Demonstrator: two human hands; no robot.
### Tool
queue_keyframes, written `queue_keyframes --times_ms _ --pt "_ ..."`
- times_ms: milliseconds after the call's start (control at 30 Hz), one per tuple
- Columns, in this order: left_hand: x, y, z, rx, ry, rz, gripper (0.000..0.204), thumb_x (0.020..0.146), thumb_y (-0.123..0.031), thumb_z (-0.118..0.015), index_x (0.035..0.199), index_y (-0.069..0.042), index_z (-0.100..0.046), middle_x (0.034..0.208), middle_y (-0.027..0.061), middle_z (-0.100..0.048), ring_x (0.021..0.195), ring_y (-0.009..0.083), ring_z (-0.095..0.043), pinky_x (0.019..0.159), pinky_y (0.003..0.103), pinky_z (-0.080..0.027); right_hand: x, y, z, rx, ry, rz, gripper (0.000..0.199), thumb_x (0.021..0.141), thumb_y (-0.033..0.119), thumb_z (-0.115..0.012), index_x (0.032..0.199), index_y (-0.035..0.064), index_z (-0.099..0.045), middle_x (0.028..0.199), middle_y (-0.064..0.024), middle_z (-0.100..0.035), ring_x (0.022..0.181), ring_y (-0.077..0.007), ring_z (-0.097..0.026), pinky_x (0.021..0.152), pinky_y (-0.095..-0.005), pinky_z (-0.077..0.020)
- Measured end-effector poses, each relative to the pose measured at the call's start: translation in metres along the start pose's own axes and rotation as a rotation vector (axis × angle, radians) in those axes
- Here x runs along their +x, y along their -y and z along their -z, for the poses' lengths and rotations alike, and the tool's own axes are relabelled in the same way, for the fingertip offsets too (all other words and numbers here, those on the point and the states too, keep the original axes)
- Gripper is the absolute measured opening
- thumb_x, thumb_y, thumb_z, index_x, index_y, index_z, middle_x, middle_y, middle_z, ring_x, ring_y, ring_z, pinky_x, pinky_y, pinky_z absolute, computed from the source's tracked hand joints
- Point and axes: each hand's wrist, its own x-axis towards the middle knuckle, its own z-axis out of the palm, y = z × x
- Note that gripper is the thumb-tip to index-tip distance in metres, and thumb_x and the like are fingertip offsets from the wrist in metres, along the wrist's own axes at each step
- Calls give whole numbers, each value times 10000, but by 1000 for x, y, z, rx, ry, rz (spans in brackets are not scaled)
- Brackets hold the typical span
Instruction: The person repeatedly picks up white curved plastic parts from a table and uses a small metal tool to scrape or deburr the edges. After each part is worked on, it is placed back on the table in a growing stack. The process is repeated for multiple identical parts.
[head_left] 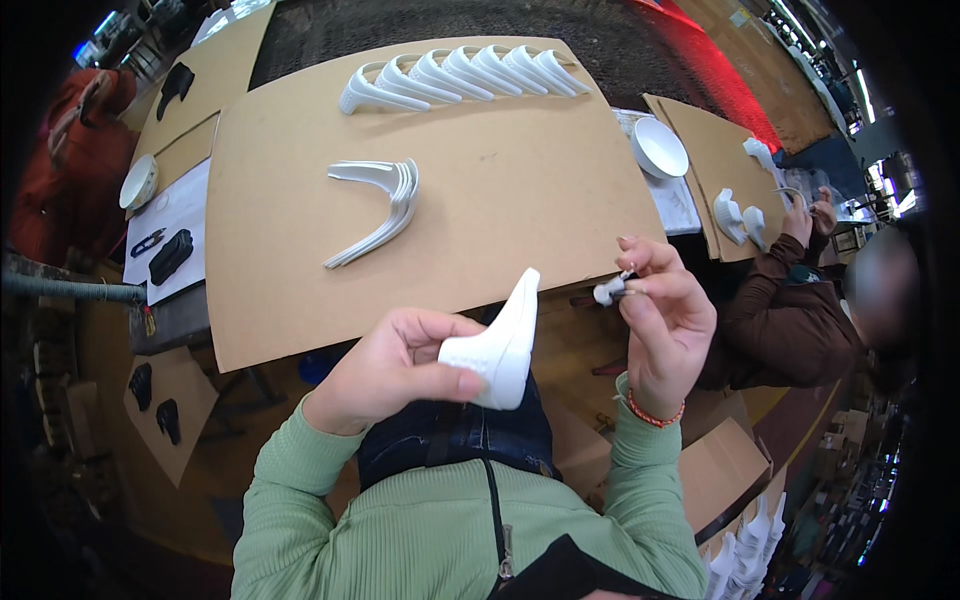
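Observation:
My left hand [400, 368] is closed on a white perforated shoe upper piece [500, 352], thumb on its front face. The piece has a row of small holes and tapers to a tip that points up and away. It is held above my lap, just off the near edge of the table. To the right, my right hand [662, 305] pinches a small grey-and-white object [609, 290] between thumb and fingers. A dark part shows beside it; its kind is too small to tell. The two hands are apart, and the small object does not touch the white piece.
A cardboard-topped table [500, 200] bears a stack of white curved pieces [400, 200] and a row of similar pieces [460, 75] along its far edge. White bowls [660, 148] [139, 182] stand at either side. A co-worker [790, 320] sits at right, another person [70, 170] at left.

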Motion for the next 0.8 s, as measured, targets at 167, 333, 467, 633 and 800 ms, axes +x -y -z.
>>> queue_keyframes --times_ms 167,333,467,633,800 --pt "11 8 -3 -161 3 -134 300 879 -103 -601 1104 95 -596 1019 132 -662 935 162 -638 859 279 -509 -1 14 -2 -311 223 227 218 622 6 -779 823 57 -711 994 -126 -582 1009 -282 -526 951 -436 -402" --pt "12 7 -12 -319 -15 -41 289 915 -125 -583 1120 80 -581 1060 132 -645 935 156 -629 872 291 -506 -1 16 -11 -501 280 271 216 617 14 -783 815 66 -714 944 -94 -597 980 -279 -537 893 -399 -436" --pt "6 8 -19 -37 -55 -116 249 915 -80 -582 1130 45 -577 1060 102 -634 952 148 -619 861 325 -530 1 11 -13 -520 256 264 200 645 4 -771 819 66 -695 873 -56 -647 942 -266 -566 879 -378 -431" --pt "2 10 -22 6 -26 -112 241 931 -83 -558 1140 37 -551 1038 76 -618 943 137 -616 815 318 -561 2 7 -14 -496 278 268 188 660 0 -768 818 62 -689 835 -36 -664 924 -257 -568 859 -362 -420" --pt "0 5 -25 63 -10 -74 253 969 -144 -497 1144 37 -514 1003 79 -608 887 135 -634 732 281 -587 3 7 -15 -484 306 268 188 656 11 -774 814 69 -690 829 -25 -665 916 -248 -563 836 -346 -406"
